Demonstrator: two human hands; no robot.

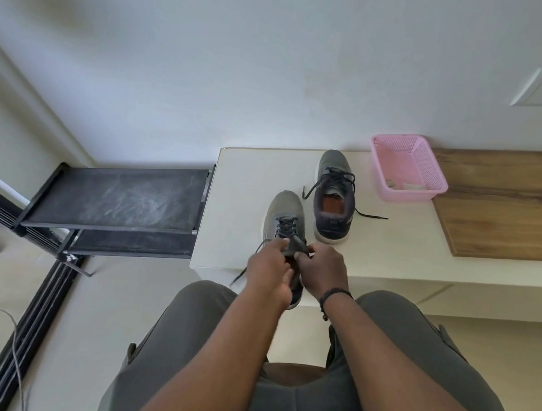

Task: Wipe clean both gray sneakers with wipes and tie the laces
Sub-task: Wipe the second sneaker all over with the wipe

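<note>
While the far sneaker sits unlaced at centre frame, left hand and right hand pinch the near sneaker's laces in a closed grip.

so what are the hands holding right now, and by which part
Both the left hand and right hand pinch the near sneaker at its laces, near the tongue.

The scene is seen from a single head-worn wide-angle camera, aimed forward and steeply down. The lap fills the near foreground; the bench lies close ahead, backed by the wall.
</note>
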